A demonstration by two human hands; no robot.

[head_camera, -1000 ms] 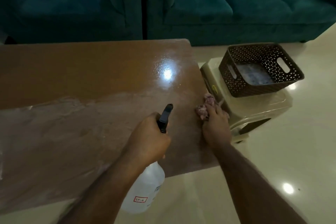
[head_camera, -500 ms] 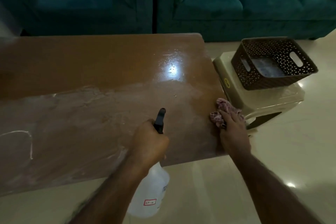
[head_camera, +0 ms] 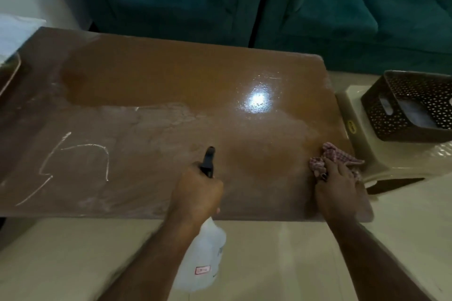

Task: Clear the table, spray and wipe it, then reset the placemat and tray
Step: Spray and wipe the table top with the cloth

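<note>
around: teal sofa [head_camera: 342,7] behind table [head_camera: 171,80], beige stool [head_camera: 352,115] beside its right end | basket [head_camera: 381,115] on stool held something pale, unclear | left hand [head_camera: 198,195] gripped spray bottle [head_camera: 203,259] over near edge | right hand [head_camera: 337,190] clutched cloth [head_camera: 330,156] at table's right edge

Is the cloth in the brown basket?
No, the cloth lies on the table under the right hand, apart from the basket.

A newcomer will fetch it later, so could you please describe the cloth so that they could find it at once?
Find the brown table, then go to its right end, beside the beige stool. There, near the front corner, the right hand holds a crumpled cloth down on it. It is the only soft, pink-checked thing; the bottle in the left hand is clear plastic.
</note>
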